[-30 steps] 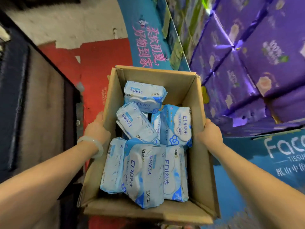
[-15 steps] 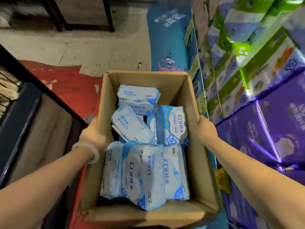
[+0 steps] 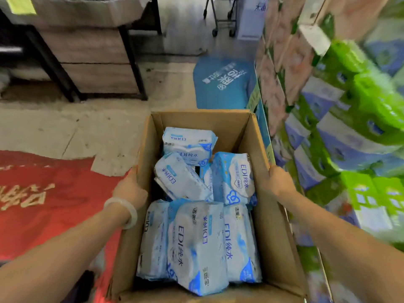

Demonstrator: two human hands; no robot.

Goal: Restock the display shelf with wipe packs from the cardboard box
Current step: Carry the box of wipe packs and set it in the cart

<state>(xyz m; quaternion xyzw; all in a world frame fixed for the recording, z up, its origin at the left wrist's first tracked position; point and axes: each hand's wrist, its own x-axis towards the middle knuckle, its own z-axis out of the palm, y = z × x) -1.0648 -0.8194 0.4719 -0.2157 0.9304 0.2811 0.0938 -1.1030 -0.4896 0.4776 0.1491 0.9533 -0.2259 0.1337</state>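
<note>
An open cardboard box (image 3: 264, 200) fills the middle of the view, carried between both hands. Inside lie several light blue wipe packs (image 3: 197, 241), some standing at the near end, others tumbled at the far end. My left hand (image 3: 130, 190), with a pale bangle on the wrist, grips the box's left wall from outside. My right hand (image 3: 277, 181) grips the right wall; its fingers are hidden behind the cardboard. The display shelf (image 3: 341, 132) rises at the right, stacked with green, blue and white tissue packs.
A red floor mat (image 3: 48, 200) lies at the left and a blue floor sticker (image 3: 223, 84) ahead of the box. A dark-framed wooden rack (image 3: 91, 62) stands at the back left. A wheeled metal frame (image 3: 223, 20) stands further down the aisle.
The view has swung forward along the aisle: purple packs have left the right side, green and blue ones replaced them. Both hands still hold the box in the same way.
</note>
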